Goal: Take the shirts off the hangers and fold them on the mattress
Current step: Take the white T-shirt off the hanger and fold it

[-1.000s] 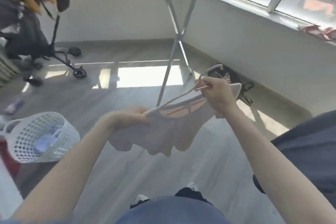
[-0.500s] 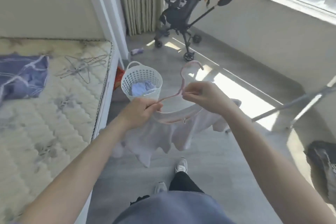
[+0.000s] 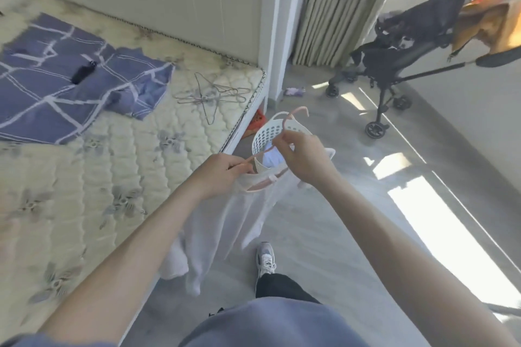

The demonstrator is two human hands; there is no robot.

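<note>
Head camera, the only view. I look down along two bare forearms held out over a grey floor, at the edge of a quilted mattress [image 3: 98, 177] on the left.

The left hand [image 3: 222, 172] grips one shoulder of a pink hanger [image 3: 285, 127] together with the shirt's neckline. The right hand [image 3: 303, 160] pinches the hanger's neck below the hook.

The white shirt [image 3: 225, 228] hangs limp from the hanger, its hem low, near the floor and just beside the mattress edge. It is not yet over the mattress.

A white basket [image 3: 269, 132] stands behind the hands. Bare wire hangers [image 3: 211, 93] and a blue checked cloth [image 3: 56, 87] lie on the mattress.

My worry: freed here, the shirt could slip to the floor or into the basket. A neckline snagged on the hanger's end could stretch if tugged.
</note>
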